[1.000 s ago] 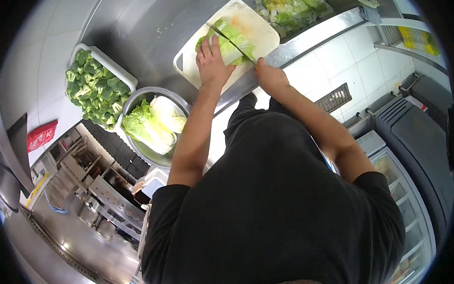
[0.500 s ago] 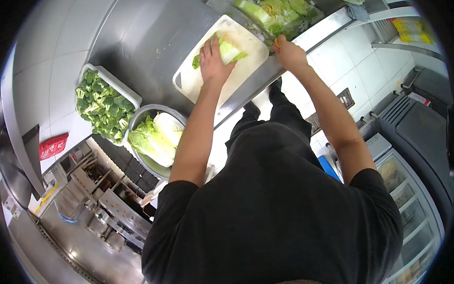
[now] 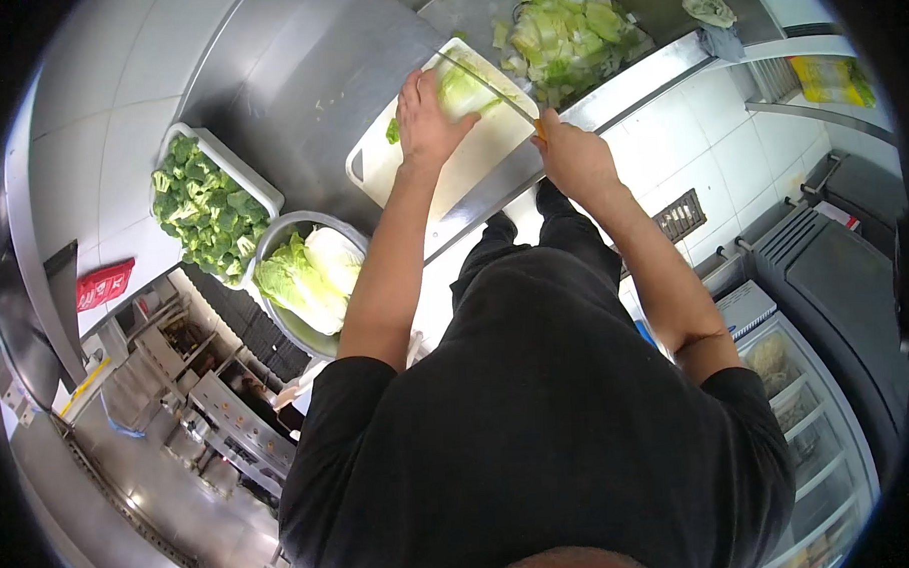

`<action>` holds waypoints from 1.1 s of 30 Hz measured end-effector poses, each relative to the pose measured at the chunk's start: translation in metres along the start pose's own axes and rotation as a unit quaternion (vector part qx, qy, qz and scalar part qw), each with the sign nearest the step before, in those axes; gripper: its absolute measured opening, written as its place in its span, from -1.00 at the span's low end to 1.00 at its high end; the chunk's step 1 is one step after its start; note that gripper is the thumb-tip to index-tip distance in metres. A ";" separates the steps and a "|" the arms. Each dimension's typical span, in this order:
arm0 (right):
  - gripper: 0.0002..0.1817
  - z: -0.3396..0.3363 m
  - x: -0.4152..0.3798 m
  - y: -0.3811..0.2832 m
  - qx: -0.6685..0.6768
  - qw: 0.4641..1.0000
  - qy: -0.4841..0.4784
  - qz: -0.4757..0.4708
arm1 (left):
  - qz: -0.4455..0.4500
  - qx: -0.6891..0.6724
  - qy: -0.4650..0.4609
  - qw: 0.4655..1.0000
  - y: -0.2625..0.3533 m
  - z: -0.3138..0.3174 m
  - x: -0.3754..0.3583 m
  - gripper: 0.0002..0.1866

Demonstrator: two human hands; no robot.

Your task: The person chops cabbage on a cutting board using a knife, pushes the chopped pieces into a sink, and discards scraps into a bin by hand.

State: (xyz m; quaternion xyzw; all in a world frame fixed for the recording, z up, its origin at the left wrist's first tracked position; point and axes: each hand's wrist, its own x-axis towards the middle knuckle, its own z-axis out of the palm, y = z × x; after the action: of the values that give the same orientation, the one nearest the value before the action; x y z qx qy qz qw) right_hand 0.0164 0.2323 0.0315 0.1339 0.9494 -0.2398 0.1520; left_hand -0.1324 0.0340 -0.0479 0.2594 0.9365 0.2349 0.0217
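Note:
A piece of napa cabbage (image 3: 460,92) lies on the white cutting board (image 3: 458,182). My left hand (image 3: 430,123) holds it down at its left end, with fingers stretched along its far side and thumb apart on the near side. In my right hand (image 3: 576,161), a knife (image 3: 489,86) is gripped by its orange handle. Its long blade crosses over the right part of the cabbage and points up and left. Past the board's right edge, cut cabbage pieces (image 3: 572,32) are heaped in a sink-like basin.
Left of the board, a steel bowl (image 3: 347,226) holds napa cabbage, beside a white tub (image 3: 242,172) of broccoli florets. The steel counter (image 3: 312,84) extends behind them. A crumpled cloth (image 3: 707,3) lies at the upper right. Counter edge (image 3: 492,215) runs close in front of my body.
My right hand has brought the knife from over the cut pieces back left, across the cabbage. My left hand has shifted slightly left, and its fingers have straightened.

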 end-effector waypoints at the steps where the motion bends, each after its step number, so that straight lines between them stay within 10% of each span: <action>1: -0.67 -0.004 -0.002 -0.005 -0.008 1.000 -0.013 0.000 | 0.002 -0.003 -0.003 1.000 -0.001 -0.003 0.001 0.06; 33: -0.70 0.027 0.071 -0.032 0.021 0.991 -0.109 0.072 | -0.028 0.015 -0.105 0.994 -0.003 0.001 0.024 -0.09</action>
State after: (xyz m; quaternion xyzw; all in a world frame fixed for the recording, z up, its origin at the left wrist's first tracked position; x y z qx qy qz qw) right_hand -0.0536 0.2049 -0.0026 0.1781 0.9099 -0.2615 0.2683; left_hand -0.1543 0.0446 -0.0481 0.2567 0.9394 0.1911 0.1229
